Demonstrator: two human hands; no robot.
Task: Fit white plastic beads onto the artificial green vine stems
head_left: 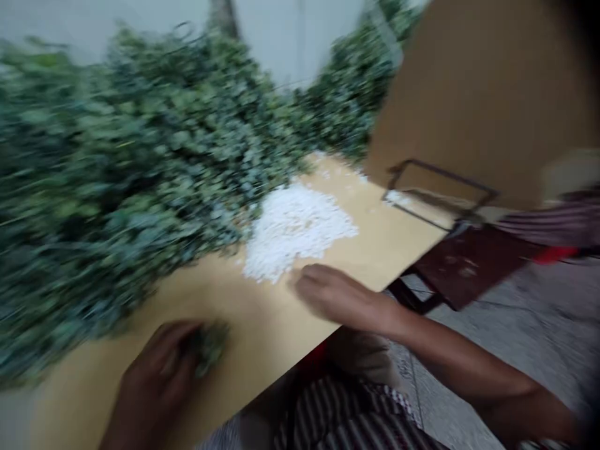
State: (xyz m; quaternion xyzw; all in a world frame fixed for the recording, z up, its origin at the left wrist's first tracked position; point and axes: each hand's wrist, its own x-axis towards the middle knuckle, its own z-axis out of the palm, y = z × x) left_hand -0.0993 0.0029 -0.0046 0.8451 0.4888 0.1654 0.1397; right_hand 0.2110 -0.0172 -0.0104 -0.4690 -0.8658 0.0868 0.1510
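My left hand (157,381) is closed around a small sprig of green leaves (213,347) above the near left part of the tan tabletop (262,331). Farther right, my right hand (330,294) has its fingers curled, blurred by motion, just in front of a heap of small white pieces (300,225). Whatever lies inside the right fingers, if anything, is hidden. The kind of the white pieces is too small to tell. Behind both hands, a large mass of leafy green stems (154,162) covers the far side of the table.
A large brown cardboard sheet or box (473,94) stands at the right, by a thin dark metal frame (443,169). Below the table's right end is a dark red stool or seat (473,265). Striped cloth (347,415) shows below the near edge.
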